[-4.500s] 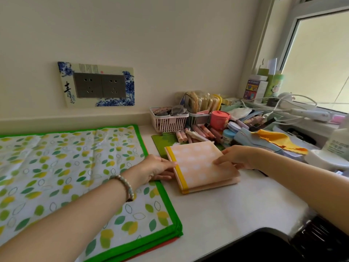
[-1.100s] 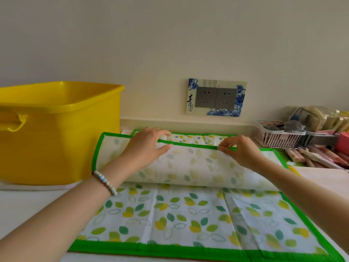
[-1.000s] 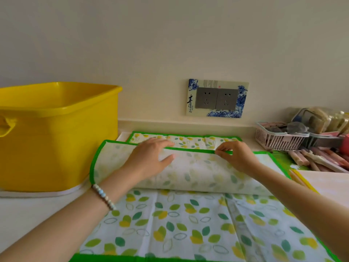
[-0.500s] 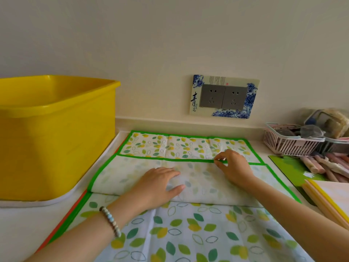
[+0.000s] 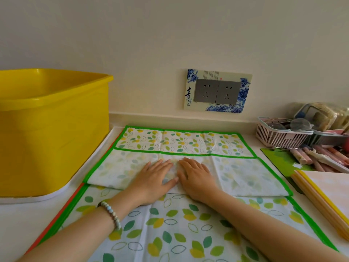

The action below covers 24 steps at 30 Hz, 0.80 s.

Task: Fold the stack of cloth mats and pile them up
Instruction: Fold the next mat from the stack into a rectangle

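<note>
Leaf-print cloth mat [image 5: 170, 233] lies spread on the worktop [image 5: 18, 224], right of a yellow tub [image 5: 52, 129]. Left hand [image 5: 156, 178] and right hand [image 5: 196, 178] press flat on its folded pale flap, side by side, fingers straight and released, grasping nothing.

You have bright, soft, even light here; the wall [image 5: 170, 35] dims slightly toward its upper left corner. Your left hand [image 5: 156, 176] and right hand [image 5: 196, 176] cast only faint shadows on the mat [image 5: 245, 173]. A pale sheen runs along the rim of the yellow tub [image 5: 56, 100]. The wide lens bows lines near the edges, and the basket [image 5: 279, 135] at far right looks soft.
</note>
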Available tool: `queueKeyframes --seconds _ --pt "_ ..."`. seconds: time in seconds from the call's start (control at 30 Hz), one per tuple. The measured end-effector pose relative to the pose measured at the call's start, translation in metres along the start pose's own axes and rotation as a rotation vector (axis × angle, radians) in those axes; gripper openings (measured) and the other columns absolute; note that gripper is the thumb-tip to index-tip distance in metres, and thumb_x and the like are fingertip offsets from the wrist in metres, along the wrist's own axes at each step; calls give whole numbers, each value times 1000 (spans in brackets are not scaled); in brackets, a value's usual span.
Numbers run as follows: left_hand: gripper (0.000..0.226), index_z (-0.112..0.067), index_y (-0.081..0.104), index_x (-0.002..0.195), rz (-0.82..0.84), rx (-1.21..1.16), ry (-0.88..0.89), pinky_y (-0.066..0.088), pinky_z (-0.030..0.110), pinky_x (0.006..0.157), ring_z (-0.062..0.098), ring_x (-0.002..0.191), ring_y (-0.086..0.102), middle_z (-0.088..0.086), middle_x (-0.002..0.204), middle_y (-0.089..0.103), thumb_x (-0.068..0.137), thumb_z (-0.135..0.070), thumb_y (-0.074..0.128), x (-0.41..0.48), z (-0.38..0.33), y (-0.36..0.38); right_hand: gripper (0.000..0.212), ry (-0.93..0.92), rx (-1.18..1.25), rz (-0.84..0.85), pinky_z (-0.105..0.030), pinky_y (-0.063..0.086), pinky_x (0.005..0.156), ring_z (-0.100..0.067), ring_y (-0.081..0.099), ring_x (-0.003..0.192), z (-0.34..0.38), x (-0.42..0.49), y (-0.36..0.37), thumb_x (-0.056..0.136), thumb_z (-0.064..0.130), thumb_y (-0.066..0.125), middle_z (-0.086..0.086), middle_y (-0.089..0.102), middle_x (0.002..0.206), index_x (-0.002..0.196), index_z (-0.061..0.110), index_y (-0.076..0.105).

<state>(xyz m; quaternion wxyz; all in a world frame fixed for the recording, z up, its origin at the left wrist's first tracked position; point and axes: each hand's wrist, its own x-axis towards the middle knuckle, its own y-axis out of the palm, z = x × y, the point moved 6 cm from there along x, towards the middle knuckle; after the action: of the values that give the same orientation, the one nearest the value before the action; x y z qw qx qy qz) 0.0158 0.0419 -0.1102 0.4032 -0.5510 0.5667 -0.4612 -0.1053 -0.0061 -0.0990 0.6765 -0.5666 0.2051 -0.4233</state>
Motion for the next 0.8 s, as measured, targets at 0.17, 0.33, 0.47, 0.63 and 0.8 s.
queueKeyframes --seconds 0.17,0.33,0.47,0.63,0.8 --pt "81 -31 3 151 28 19 -3 -9 29 115 1 143 -8 -17 157 -5 84 -75 18 -1 3 2 52 67 -27 62 -32 0 116 -12 5 145 -31 -8 -3 99 46 20 7 11 158 149 30 17" --pt "95 -32 -1 151 52 18 -4 -10 30 115 1 142 -11 -18 157 -8 71 -83 11 -2 4 1 58 163 -67 92 -33 1 117 -10 3 145 -88 -25 -24 95 58 19 10 8 158 148 37 14" --pt "100 -33 -1 150 51 16 -1 -10 30 115 0 142 -11 -18 156 -9 66 -86 9 -2 3 1 59 270 -110 120 -33 2 117 -10 4 145 -142 -44 -45 94 61 18 10 8 158 148 38 12" --pt "99 -33 -2 150 55 22 -4 -10 30 115 1 142 -11 -18 156 -9 67 -85 9 -2 1 1 59 311 -157 119 -28 2 116 -10 7 145 -169 -54 -58 95 58 20 9 11 158 149 34 15" --pt "104 -32 -1 151 56 13 -2 -9 32 116 1 142 -11 -17 157 -8 64 -88 9 -3 -1 0 54 251 -87 51 -31 10 116 -13 18 143 -134 -49 -65 97 51 29 5 21 156 147 30 25"
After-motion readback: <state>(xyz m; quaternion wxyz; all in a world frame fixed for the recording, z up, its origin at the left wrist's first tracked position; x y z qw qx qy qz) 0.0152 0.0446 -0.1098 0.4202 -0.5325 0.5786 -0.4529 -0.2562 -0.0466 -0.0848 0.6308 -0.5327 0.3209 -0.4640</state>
